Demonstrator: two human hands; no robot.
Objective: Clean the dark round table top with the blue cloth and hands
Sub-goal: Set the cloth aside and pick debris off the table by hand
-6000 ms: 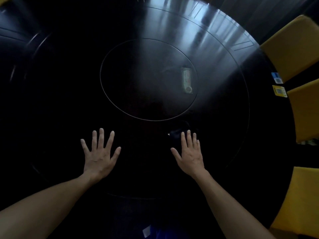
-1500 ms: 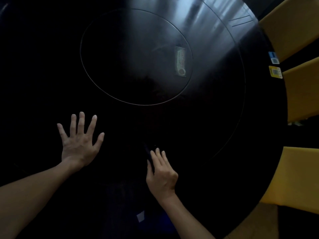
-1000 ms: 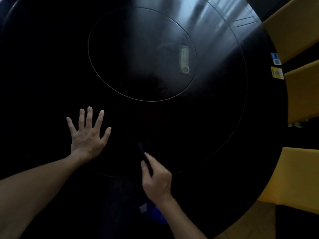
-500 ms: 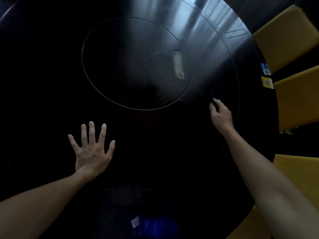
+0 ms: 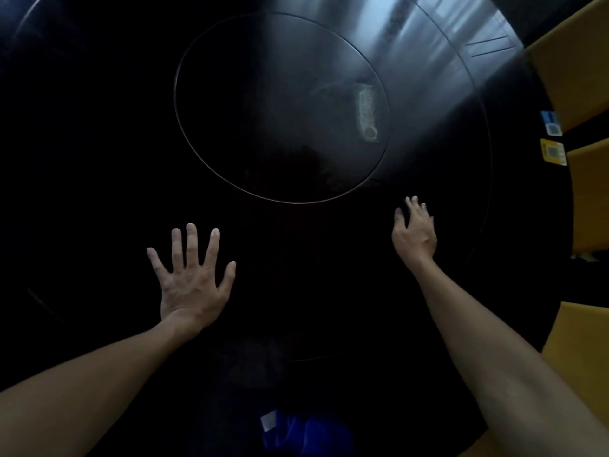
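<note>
The dark round table top (image 5: 296, 94) fills the view, glossy at the far right and almost black near me. My left hand (image 5: 192, 278) lies flat on it with its fingers spread, holding nothing. My right hand (image 5: 414, 230) is on the table's right side, just outside the inlaid ring, with its fingers bent down. A dark fold of the blue cloth (image 5: 404, 215) shows faintly between thumb and fingers; most of the cloth is hidden under the hand and lost in the dark.
A pale label (image 5: 367, 115) lies inside the inlaid ring. Two small stickers (image 5: 552, 136) sit at the table's right edge. Yellow chairs (image 5: 590, 199) crowd the right side. A bright blue fabric with a white tag (image 5: 306, 433) shows at the bottom edge.
Within the last second my right hand swept from the near centre of the table out to the right side and now sits slightly closer to me. My left hand stayed flat in place.
</note>
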